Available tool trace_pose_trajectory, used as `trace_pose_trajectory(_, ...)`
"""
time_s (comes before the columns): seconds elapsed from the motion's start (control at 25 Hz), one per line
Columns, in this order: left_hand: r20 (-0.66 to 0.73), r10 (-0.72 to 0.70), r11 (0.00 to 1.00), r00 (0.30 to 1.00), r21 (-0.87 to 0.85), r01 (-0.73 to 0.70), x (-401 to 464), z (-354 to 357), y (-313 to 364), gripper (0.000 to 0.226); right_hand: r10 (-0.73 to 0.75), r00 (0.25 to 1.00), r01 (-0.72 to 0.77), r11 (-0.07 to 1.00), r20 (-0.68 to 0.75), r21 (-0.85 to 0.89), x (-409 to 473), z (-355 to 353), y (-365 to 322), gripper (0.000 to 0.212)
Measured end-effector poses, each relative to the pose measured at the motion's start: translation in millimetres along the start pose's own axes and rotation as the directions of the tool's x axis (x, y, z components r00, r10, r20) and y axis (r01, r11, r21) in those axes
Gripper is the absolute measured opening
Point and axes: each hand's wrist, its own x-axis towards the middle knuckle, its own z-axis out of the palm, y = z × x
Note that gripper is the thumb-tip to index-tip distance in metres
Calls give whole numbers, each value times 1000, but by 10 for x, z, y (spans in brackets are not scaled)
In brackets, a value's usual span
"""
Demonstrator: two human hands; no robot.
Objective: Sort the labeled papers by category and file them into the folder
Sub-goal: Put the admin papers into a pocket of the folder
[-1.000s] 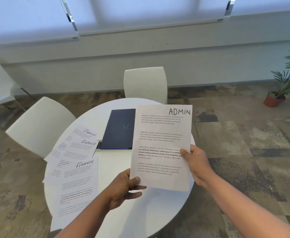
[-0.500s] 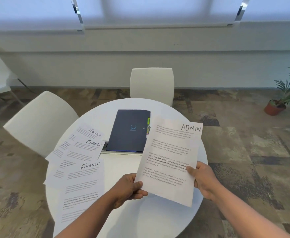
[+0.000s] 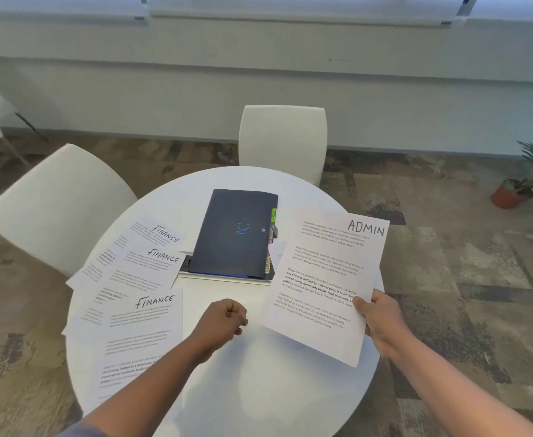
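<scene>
A dark blue folder (image 3: 233, 234) with coloured tabs along its right edge lies shut at the middle of the round white table (image 3: 258, 389). My right hand (image 3: 381, 316) pinches the right edge of a sheet marked ADMIN (image 3: 325, 279), holding it low over the table's right side. My left hand (image 3: 224, 320) hovers with curled fingers over the table centre, holding nothing. Three sheets marked FINANCE (image 3: 142, 313) lie fanned out on the table's left part.
Two white chairs stand at the table, one behind (image 3: 282, 140) and one at the left (image 3: 56, 203). A potted plant (image 3: 517, 187) sits on the floor at the right. Another sheet edge shows under the folder's front.
My left hand let go of the ADMIN sheet and drew back with curled fingers. My right hand carried the sheet lower and to the right, flatter over the table.
</scene>
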Motion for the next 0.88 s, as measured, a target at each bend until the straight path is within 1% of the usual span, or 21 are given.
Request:
trace_pose_trajectory(0.12,-161,83,984,983,167,-56,261,71,60,8,8,999,-8,1000,35,-11,337,-21,-139,19)
trace_pose_trajectory(0.16,-195,95,974,976,221,-51,356,106,91,13,13,998,-12,1000,53,-16,460,-17,-194,19)
trace_pose_trajectory(0.28,-245,91,928,965,372,7,735,247,150,40,32,993,-28,999,110,-41,861,2,-369,20)
trace_pose_trajectory(0.4,-261,120,822,958,567,52,1170,392,267,60,45,988,-36,997,151,-65,1222,24,-504,21)
trace_pose_trajectory(0.48,-280,133,745,951,661,90,1406,484,374,72,61,984,-48,996,170,-81,1423,29,-559,21)
trace_pose_trajectory(0.56,-312,107,686,944,711,157,1608,570,485,85,76,981,-59,993,179,-99,1591,17,-601,23)
trace_pose_trajectory(0.68,-363,44,628,931,735,257,1825,632,639,102,92,978,-73,992,187,-105,1784,4,-659,23)
trace_pose_trajectory(0.8,-382,-34,598,924,733,325,1982,610,701,110,110,975,-92,991,195,-98,1956,11,-680,23)
trace_pose_trajectory(0.88,-385,-75,581,920,733,354,2027,598,706,110,123,972,-106,990,198,-92,2028,24,-659,22)
